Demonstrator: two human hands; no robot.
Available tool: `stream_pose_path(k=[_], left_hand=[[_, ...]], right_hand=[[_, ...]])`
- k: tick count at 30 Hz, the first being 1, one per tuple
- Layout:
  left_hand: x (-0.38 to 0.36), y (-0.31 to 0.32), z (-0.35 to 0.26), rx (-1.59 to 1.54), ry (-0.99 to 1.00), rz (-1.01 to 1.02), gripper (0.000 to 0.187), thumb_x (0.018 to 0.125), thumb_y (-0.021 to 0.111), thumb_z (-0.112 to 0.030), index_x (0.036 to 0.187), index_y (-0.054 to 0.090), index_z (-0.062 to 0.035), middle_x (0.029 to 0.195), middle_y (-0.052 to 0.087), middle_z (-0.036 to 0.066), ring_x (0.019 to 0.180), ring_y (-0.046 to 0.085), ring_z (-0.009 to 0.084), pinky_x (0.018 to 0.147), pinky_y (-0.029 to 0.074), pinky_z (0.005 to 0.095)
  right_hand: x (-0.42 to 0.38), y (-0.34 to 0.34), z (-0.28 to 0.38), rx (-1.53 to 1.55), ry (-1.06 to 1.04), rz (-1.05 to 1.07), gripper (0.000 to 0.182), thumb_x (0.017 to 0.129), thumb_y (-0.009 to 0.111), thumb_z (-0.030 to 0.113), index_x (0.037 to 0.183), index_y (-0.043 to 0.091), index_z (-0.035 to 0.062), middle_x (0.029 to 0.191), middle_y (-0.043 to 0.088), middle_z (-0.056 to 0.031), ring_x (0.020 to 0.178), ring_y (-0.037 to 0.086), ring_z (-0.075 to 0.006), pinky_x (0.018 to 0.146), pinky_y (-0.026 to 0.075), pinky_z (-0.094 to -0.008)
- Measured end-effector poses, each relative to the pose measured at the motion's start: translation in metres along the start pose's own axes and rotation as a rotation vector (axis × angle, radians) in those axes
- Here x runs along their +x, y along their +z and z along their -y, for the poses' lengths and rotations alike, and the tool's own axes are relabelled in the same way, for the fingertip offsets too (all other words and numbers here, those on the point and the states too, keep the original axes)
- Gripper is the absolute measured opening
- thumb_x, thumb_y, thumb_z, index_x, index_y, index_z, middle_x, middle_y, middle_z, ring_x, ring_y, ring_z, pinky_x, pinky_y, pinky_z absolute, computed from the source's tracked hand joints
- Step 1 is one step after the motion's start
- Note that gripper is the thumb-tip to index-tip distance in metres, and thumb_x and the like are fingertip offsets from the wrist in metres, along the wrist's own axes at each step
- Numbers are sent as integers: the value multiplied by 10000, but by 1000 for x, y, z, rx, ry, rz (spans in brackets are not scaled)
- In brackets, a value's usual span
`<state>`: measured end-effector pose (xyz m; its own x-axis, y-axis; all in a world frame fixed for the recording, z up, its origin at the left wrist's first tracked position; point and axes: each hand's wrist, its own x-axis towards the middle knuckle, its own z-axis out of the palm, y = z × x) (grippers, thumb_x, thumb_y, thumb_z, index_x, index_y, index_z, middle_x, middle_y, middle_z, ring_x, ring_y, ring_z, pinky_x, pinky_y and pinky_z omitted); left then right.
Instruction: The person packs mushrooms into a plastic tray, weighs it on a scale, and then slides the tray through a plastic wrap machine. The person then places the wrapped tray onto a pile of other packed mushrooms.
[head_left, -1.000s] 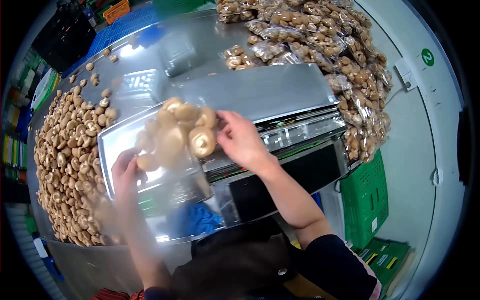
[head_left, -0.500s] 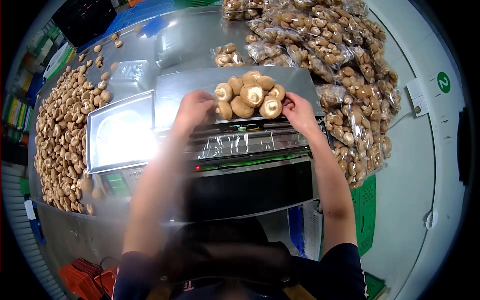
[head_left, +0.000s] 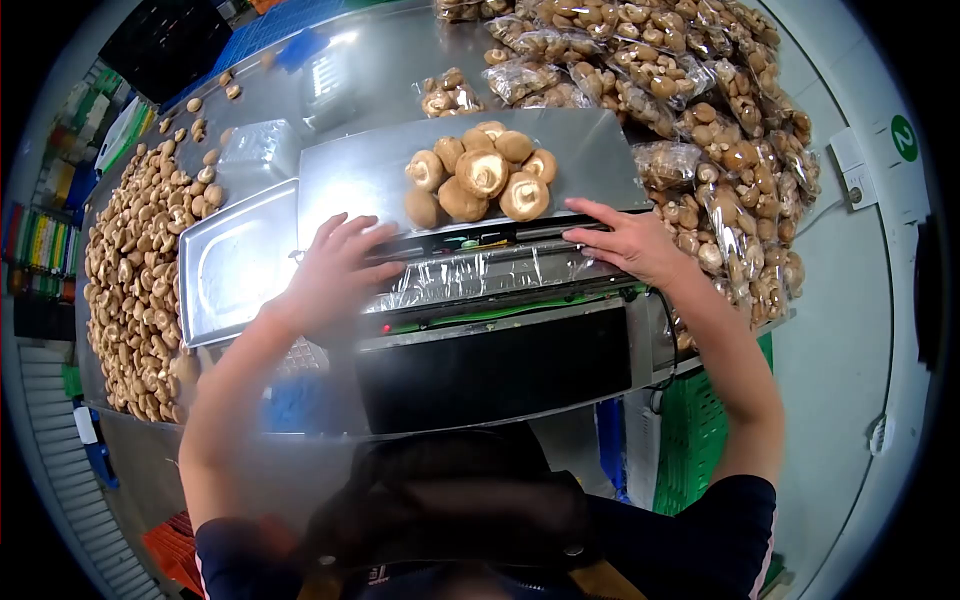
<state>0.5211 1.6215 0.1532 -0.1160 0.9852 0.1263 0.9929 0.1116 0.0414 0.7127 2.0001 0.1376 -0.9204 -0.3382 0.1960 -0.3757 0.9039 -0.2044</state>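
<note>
A mound of brown mushrooms (head_left: 482,174) sits on the metal plate (head_left: 340,165) of a wrapping machine, a few with their pale undersides up. Just in front of it, clear plastic film (head_left: 480,272) stretches across the machine. My left hand (head_left: 345,265) hovers at the film's left end with fingers spread. Over at the right end, my right hand (head_left: 632,240) has its fingers apart, the tips near the plate's front edge. Neither hand holds anything.
Loose mushrooms (head_left: 140,270) are heaped on the left of the steel table. Beside them stand a shallow metal tray (head_left: 240,262) and clear plastic trays (head_left: 258,150). Wrapped mushroom packs (head_left: 740,160) pile up at the right. A green crate (head_left: 695,435) stands below.
Both hands have let go of the mushroom pack's sides and come back toward me, spreading apart to the film's ends. The mushrooms stay on the plate; the view has shifted slightly.
</note>
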Motion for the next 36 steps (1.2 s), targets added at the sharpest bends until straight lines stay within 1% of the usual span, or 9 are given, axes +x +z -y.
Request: stream_pose_path(k=[8, 12, 17, 22, 23, 26, 29, 33, 36], left_hand=[[-85, -73, -44, -806, -537, -264, 175, 934, 534, -88, 920, 680, 8, 925, 671, 166, 711, 679, 221, 532, 541, 283], [-12, -96, 15, -1250, -434, -1051, 285, 1006, 420, -184, 1157, 566, 8, 1039, 648, 175, 1046, 624, 272, 946, 502, 389], [87, 62, 108, -592, -652, -438, 647, 915, 569, -461, 1417, 405, -86, 1379, 473, 160, 1297, 429, 276, 1082, 329, 402], [82, 22, 51, -933, -749, -132, 423, 948, 574, -325, 1214, 536, 2, 1093, 599, 113, 1026, 569, 186, 992, 423, 316], [76, 17, 49, -1044, -745, -168, 339, 899, 624, -339, 978, 578, -13, 886, 624, 94, 734, 595, 158, 700, 514, 331], [67, -37, -10, -1248, -909, -121, 272, 961, 531, -290, 933, 541, -19, 826, 567, 59, 733, 566, 124, 561, 515, 278], [40, -50, -50, -1382, -1015, -98, 374, 1010, 423, -363, 893, 496, -16, 754, 473, 19, 682, 535, 100, 491, 538, 251], [7, -29, -100, -1531, -1230, 65, 307, 1029, 388, -324, 922, 452, -44, 713, 472, 12, 512, 502, 99, 337, 388, 231], [-25, 42, -124, -863, -996, -123, 228, 1021, 429, -224, 915, 472, -27, 667, 519, 70, 570, 501, 142, 518, 416, 297]], right_hand=[[-57, -96, 66, 785, 435, -181, 173, 914, 525, 6, 947, 695, 3, 996, 703, -140, 876, 690, -229, 844, 544, -346], [28, -110, 32, 646, 300, -786, 230, 987, 452, 114, 1047, 627, -22, 1077, 668, -155, 961, 662, -220, 881, 512, -307], [120, 19, -86, 151, 473, -207, 655, 944, 469, 526, 1417, 387, 81, 1530, 208, -230, 1410, 249, -356, 1137, 266, -416], [83, 13, -44, 491, 461, -80, 273, 975, 481, 264, 924, 520, -1, 1072, 587, -171, 977, 596, -281, 873, 481, -381], [77, -8, -24, 671, 575, -71, 262, 979, 475, 236, 900, 516, -10, 990, 608, -150, 893, 616, -237, 792, 512, -359], [51, -48, 38, 1103, 726, -163, 218, 977, 446, 150, 824, 473, -3, 728, 565, -28, 637, 568, -94, 547, 525, -256], [11, -64, 79, 999, 578, -132, 212, 974, 444, 136, 821, 470, -8, 704, 502, -34, 602, 552, -104, 500, 541, -263], [-27, -38, 125, 1403, 1064, 2, 192, 969, 458, 126, 851, 489, -21, 732, 527, -59, 587, 581, -129, 494, 562, -302], [-49, 25, 140, 1270, 1153, -134, 171, 970, 512, 151, 935, 510, -17, 768, 590, -77, 592, 588, -115, 487, 548, -280]])
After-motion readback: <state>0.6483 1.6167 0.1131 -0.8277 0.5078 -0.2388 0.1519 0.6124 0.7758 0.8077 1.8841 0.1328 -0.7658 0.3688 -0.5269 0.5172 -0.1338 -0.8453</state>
